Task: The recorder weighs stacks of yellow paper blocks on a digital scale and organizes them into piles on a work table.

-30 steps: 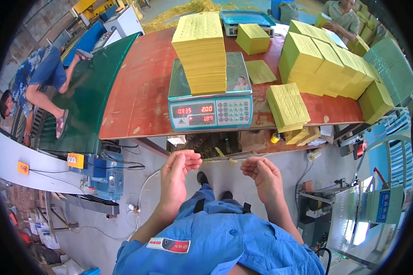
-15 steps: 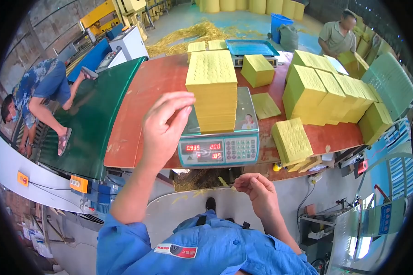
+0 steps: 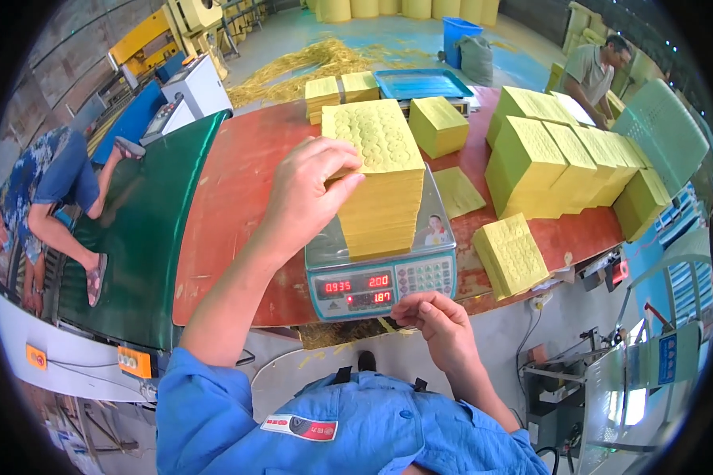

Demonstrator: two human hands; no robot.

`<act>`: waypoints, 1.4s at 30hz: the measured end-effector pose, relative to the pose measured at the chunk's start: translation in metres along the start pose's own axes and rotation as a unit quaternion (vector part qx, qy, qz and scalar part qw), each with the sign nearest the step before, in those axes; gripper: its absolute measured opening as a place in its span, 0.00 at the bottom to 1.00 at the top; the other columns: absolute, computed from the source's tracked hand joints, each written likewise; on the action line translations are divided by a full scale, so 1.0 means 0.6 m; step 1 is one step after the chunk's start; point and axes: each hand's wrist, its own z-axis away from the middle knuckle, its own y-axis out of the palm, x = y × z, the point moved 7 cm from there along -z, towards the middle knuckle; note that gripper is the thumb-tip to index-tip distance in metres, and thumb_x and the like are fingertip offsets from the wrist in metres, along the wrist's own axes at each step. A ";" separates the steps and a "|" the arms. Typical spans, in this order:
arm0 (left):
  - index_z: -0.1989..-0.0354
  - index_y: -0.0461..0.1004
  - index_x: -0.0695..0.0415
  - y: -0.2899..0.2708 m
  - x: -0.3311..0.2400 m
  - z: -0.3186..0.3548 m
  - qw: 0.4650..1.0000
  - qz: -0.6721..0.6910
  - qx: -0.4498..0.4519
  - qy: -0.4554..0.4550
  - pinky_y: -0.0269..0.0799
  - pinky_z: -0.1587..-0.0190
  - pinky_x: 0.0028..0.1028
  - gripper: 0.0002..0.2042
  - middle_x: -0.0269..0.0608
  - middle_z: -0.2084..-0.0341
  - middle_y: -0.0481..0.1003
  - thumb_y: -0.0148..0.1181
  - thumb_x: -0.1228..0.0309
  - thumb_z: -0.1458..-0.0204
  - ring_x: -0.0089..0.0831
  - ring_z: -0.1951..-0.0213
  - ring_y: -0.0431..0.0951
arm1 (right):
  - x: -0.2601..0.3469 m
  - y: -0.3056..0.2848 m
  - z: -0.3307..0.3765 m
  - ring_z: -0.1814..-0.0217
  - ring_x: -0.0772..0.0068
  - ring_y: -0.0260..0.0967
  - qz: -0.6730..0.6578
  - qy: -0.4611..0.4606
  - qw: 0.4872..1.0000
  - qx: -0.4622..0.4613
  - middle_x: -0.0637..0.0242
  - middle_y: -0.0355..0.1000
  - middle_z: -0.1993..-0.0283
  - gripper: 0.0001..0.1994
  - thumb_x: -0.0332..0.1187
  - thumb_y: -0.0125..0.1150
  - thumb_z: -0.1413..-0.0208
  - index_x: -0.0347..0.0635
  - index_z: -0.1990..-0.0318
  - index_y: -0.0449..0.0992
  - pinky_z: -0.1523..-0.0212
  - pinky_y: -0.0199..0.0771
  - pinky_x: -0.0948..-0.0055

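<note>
Handling the yellow sheet stack [image 3: 380, 206], upright on the scale [image 3: 428, 275], prob. needs care: est. heavy as a block, ea. sheet light, soft, apt to slide. Best hold: opp. sides, low, w/ both palms. L hand [image 3: 305, 190]: fingers part-curled, thumb slightly apart, at stack's top near-left corner; can't tell if pinching sheets. R hand [image 3: 440, 321]: thumb close to fingers, before scale; contents, if any, can't tell.

A tall, squared stack of yellow sheets [image 3: 379, 210] stands upright on the plate of a teal-framed digital scale [image 3: 352, 290], its sides finely layered and its top stamped with rows of scalloped rounds. The scale sits at the near edge of the red desk [image 3: 234, 178], its red display lit.
</note>
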 end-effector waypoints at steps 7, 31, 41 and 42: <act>0.67 0.78 0.62 -0.009 -0.013 -0.005 0.996 -0.032 -0.014 0.077 0.74 0.60 0.30 0.07 0.43 0.64 0.80 0.67 0.82 0.55 0.35 0.62 0.79 | -0.005 0.013 -0.017 0.49 0.61 0.75 -0.003 -0.011 1.000 0.000 0.54 0.77 0.52 0.13 0.33 0.50 0.33 0.31 0.51 0.75 0.46 0.75 0.62; 0.46 0.72 0.65 0.302 -0.104 0.279 0.608 0.566 0.116 -0.544 0.76 0.61 0.24 0.15 0.39 0.59 0.78 0.59 0.72 0.39 0.20 0.63 0.79 | 0.062 -0.167 0.108 0.50 0.69 0.75 -0.027 0.005 0.993 -0.114 0.58 0.73 0.45 0.22 0.27 0.54 0.38 0.30 0.37 0.65 0.57 0.80 0.68; 0.65 0.75 0.55 0.525 -0.156 0.234 0.645 0.522 0.127 -0.544 0.71 0.76 0.21 0.07 0.33 0.75 0.79 0.56 0.67 0.38 0.22 0.77 0.78 | 0.199 -0.427 0.086 0.67 0.83 0.70 0.359 -0.094 0.888 -0.270 0.69 0.76 0.66 0.15 0.23 0.64 0.47 0.35 0.50 0.76 0.65 0.72 0.78; 0.68 0.75 0.55 0.538 -0.160 0.216 0.676 0.485 0.101 -0.545 0.67 0.79 0.19 0.08 0.32 0.78 0.77 0.56 0.67 0.38 0.20 0.79 0.76 | 0.207 -0.443 0.072 0.67 0.83 0.70 0.360 -0.093 0.890 -0.262 0.69 0.76 0.66 0.15 0.23 0.64 0.47 0.35 0.50 0.76 0.65 0.72 0.78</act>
